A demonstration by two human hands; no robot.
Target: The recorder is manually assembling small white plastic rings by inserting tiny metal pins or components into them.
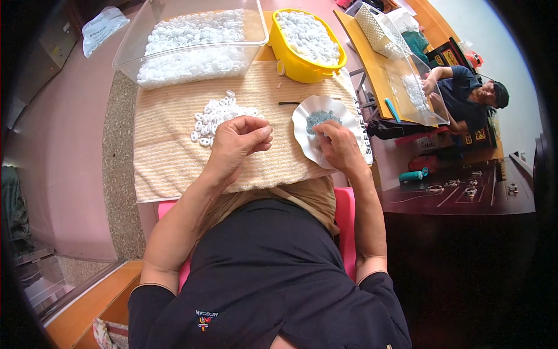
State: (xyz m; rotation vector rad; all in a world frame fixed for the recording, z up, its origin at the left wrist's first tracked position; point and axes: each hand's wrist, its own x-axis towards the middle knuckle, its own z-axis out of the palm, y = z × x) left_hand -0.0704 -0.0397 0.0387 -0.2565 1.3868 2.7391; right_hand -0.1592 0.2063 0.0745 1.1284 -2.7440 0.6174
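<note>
My left hand (237,143) hovers over the striped cloth beside a pile of small white oval plastic rings (218,113). Its fingers are curled into a pinch, and whatever they hold is hidden or too small to make out. My right hand (343,146) reaches into a white wavy-rimmed dish (309,150). There its thumb and fingertips close together at the heap of tiny grey-blue pieces (321,118); I cannot tell whether one is between them. A thin black stick-like thing (288,103) lies just left of the dish.
A clear plastic bin (189,43) of white pieces stands at the far left of the cloth (168,157). Next to it is a yellow tub (285,61) heaped with more. At right, another person (465,96) handles white pieces in a clear bin (415,87) on a wooden table.
</note>
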